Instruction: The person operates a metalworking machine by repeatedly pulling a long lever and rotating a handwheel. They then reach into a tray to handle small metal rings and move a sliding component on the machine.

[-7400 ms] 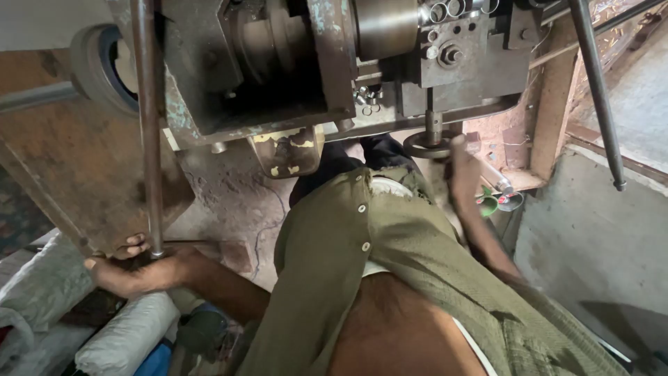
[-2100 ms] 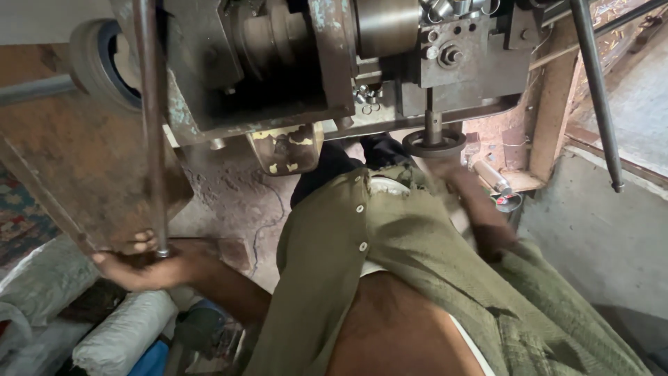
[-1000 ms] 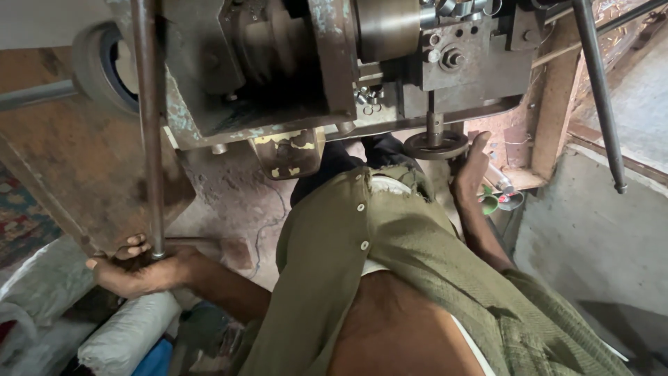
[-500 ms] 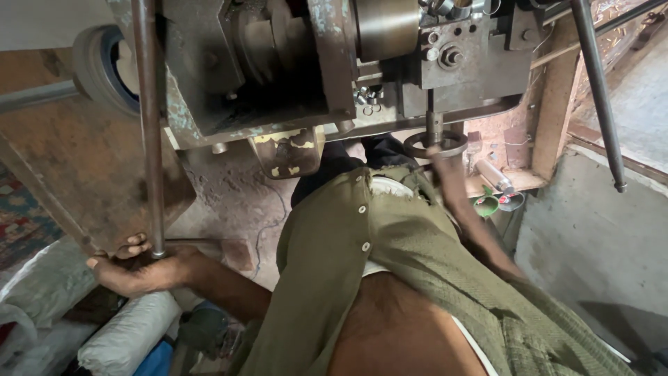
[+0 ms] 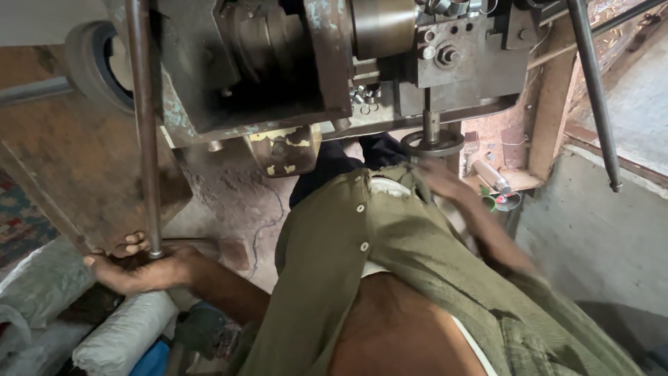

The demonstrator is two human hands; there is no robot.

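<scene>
- Head view, looking down: the big grey press machine (image 5: 292, 69) fills the top, its ram block above a round die plate (image 5: 433, 144) on a thin spindle.
- The long steel lever (image 5: 142, 125) runs down the left side; the left hand (image 5: 142, 268) has its grip wrapped round the lever's foot (not visibly pulled).
- The right hand (image 5: 438, 181) is blurred just under the die plate; I cannot tell its grip, nor any piece seated there.
- Small tins (image 5: 497, 191) sit on the ledge beside it.

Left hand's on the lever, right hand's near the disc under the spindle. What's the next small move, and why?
Probably steady the right hand at the round disc first. It shows motion blur just below the disc, while the left hand grips the base of the long lever.
</scene>
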